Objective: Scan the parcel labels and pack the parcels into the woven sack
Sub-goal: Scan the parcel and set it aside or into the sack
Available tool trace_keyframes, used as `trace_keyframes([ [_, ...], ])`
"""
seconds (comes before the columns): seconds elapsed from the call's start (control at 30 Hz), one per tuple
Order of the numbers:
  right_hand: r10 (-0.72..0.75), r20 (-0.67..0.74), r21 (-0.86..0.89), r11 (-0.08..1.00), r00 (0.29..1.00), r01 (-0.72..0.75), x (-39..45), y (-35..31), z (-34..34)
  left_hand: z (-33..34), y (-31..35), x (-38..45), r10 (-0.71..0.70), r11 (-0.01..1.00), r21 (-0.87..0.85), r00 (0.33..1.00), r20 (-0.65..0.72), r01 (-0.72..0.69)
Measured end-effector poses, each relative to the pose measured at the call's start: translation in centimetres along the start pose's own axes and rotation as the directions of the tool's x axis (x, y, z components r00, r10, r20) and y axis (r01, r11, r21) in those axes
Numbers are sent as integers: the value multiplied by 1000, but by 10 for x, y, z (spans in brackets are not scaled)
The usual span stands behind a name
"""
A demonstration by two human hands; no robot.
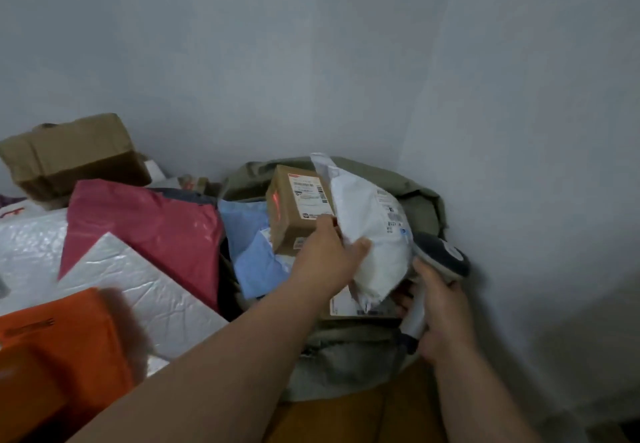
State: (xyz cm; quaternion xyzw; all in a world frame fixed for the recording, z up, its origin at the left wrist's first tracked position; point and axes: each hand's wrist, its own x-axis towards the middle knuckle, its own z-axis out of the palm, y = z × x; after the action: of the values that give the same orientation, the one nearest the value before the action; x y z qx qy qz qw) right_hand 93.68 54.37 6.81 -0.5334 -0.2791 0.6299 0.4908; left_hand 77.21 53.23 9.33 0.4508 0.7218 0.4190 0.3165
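Forearms reach in from the bottom edge, and an orange parcel (52, 356) sits blurred at the near left corner. Just past it a white mailer (138, 290) lies flat against a red mailer (152, 228). Right hand (446, 318) is wrapped round the handle of the scanner (438, 266), its dark head up beside the sack's right rim. Left hand (329, 259) grips a white bag (370, 234), thumb on the front, fingers (325, 224) curled behind it, and the bag stands nearly upright over the open sack (426, 200), label facing right toward the scanner. Under the bag, inside the sack, there's a labelled parcel partly hidden. Behind the left hand a brown box (298, 207) stands in the sack, a red glow on its left face, with a blue mailer (249, 245) beside it. Far left, a cardboard box (72, 155) tops the pile by the grey wall (311, 44).
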Motion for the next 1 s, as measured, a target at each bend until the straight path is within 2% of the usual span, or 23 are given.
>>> trace_keyframes([
  [0.1, 77, -2, -12, 997, 997, -77, 28, -2, -5, 17, -4, 18, -24, 993, 113, 1000, -6, 25],
  [0.2, 77, 33, -25, 997, 996, -77, 48, 1, 3, 26, -7, 26, 77, 987, 149, 994, -72, -66],
  [0.27, 46, 42, -58, 997, 998, -44, 57, 4, 10, 31, -11, 30, 166, 967, 199, 986, -27, -158],
  [0.33, 27, 49, -103, 994, 998, -22, 66, 3, 18, 33, -16, 35, 188, 935, 292, 979, 74, -201],
  [0.4, 39, 87, -99, 995, 995, -31, 74, 2, 25, 33, -21, 42, 174, 857, 470, 977, 123, -212],
  [0.47, 61, 120, -82, 995, 991, -51, 80, 0, 33, 32, -22, 51, 219, 682, 697, 971, 94, -221],
  [0.5, 69, 129, -91, 994, 989, -57, 83, 1, 37, 33, -20, 57, 232, 608, 765, 969, 84, -212],
  [0.57, 79, 131, -112, 992, 988, -65, 88, 2, 44, 35, -13, 68, 186, 551, 815, 978, 91, -181],
  [0.67, 72, 107, -97, 993, 992, -62, 87, 1, 51, 35, -4, 84, 34, 552, 821, 988, 153, -146],
  [0.73, 63, 91, -100, 994, 994, -53, 80, 2, 50, 29, -3, 87, -22, 590, 795, 981, 190, -141],
  [0.83, 43, 72, -127, 991, 996, -33, 65, 7, 42, 16, -14, 75, 34, 646, 743, 979, 200, -174],
  [1.0, 70, 110, -130, 990, 992, -55, 26, 19, 45, -12, -36, 34, 153, 721, 678, 987, 47, -144],
])
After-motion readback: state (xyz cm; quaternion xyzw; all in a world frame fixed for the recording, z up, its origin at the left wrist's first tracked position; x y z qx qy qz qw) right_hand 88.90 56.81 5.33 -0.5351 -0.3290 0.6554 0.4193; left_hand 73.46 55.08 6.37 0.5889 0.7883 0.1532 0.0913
